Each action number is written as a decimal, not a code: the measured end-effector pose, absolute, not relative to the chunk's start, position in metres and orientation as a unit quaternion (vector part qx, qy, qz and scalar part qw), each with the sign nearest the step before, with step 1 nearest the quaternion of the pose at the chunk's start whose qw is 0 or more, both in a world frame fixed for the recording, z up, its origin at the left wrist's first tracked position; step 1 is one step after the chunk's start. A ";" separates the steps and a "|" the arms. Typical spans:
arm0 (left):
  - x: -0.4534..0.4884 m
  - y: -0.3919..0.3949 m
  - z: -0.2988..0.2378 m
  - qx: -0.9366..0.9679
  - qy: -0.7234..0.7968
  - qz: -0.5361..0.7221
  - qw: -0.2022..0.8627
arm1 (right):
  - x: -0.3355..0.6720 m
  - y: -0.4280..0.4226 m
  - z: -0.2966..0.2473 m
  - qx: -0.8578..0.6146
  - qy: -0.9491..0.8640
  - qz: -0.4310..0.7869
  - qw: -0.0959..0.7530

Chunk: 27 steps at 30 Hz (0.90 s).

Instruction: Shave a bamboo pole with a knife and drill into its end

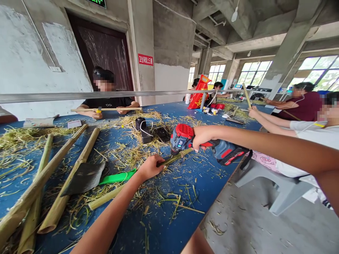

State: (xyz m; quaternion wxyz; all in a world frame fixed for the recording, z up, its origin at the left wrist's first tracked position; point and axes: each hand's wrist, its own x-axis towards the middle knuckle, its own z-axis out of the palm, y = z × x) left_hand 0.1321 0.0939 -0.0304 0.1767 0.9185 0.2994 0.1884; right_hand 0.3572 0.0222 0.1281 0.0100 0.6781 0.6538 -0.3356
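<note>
I've got patchy walls [21, 53] and a dark door [103, 46] at my feed's upper left, daylight in gridded windows [255, 72] under concrete beams [242, 26] at upper right, a blue table [164, 225] mid-frame, and a grey stool [279, 201] on grey floor [238, 220] at lower right.

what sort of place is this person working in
Probably a makeshift workshop in an unfinished-looking building: a cordless drill is out among long stalk-like poles, plant shavings litter the blue table, and the ceiling beams are bare concrete.
</note>
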 end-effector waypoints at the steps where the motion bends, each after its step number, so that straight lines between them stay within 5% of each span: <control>1: 0.132 0.094 -0.030 0.919 0.297 0.190 0.175 | 0.356 0.023 0.128 0.679 0.655 -0.332 0.018; 13: 0.134 0.092 -0.029 0.922 0.301 0.182 0.165 | 0.346 0.042 0.146 0.685 0.652 -0.304 0.113; 23: 0.134 0.091 -0.030 0.916 0.300 0.191 0.184 | 0.334 0.057 0.131 0.660 0.650 -0.360 0.108; 27: 0.135 0.092 -0.031 0.917 0.299 0.183 0.190 | 0.341 0.054 0.140 0.666 0.643 -0.375 0.046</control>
